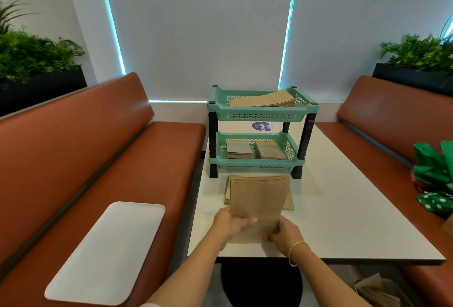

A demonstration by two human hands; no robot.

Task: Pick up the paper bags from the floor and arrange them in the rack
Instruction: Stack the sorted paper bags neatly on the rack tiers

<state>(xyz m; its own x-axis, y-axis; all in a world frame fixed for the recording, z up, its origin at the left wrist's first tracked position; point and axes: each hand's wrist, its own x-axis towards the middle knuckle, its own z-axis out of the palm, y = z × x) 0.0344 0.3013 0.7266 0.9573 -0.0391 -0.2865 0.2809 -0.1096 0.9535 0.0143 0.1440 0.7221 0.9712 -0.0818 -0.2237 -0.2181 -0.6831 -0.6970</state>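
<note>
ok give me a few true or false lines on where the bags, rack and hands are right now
1. Both hands grip the stack of paper bags: left hand, right hand. True.
2. The rack stands on the floor. False: it stands on the white table.
3. The rack's top tier is bare. False: paper bags lie in it.
4. The lower tier holds two side-by-side stacks. True.
5. The white tray lies on the table. False: it lies on the bench seat.
</note>
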